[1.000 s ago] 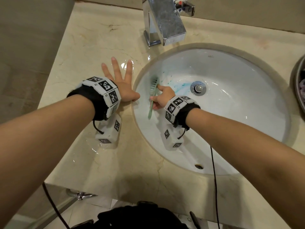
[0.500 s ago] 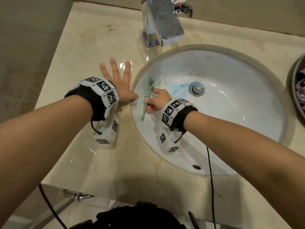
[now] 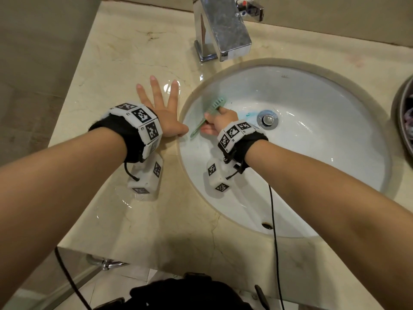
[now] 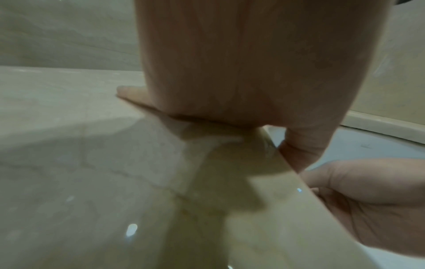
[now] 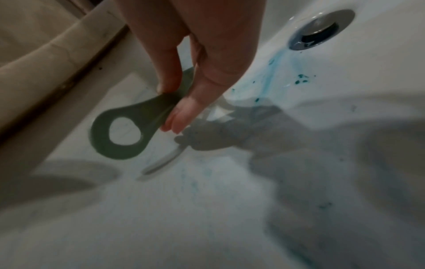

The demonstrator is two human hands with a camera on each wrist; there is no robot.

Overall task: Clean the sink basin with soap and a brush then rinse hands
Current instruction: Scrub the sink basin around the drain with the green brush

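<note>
A white oval sink basin (image 3: 312, 157) is set in a beige marble counter (image 3: 134, 63). My right hand (image 3: 220, 123) grips a green brush (image 3: 210, 113) by its handle, bristle head against the basin's left wall. In the right wrist view the fingers pinch the brush handle (image 5: 128, 125), whose end has a round hole. Blue soap streaks (image 5: 273, 72) run toward the chrome drain (image 3: 267, 119). My left hand (image 3: 164, 108) lies flat on the wet counter, fingers spread, thumb at the basin rim (image 4: 299, 151).
A chrome square faucet (image 3: 223, 30) stands behind the basin, with no water running from it. A dark round container (image 3: 404, 117) sits at the right edge. The overflow hole (image 3: 267, 225) is at the basin's near wall. A wall (image 3: 33, 63) borders the counter's left side.
The brush and my right hand shifted slightly along the basin's left wall, its head tilting right toward the back. The left hand stayed flat on the counter.
</note>
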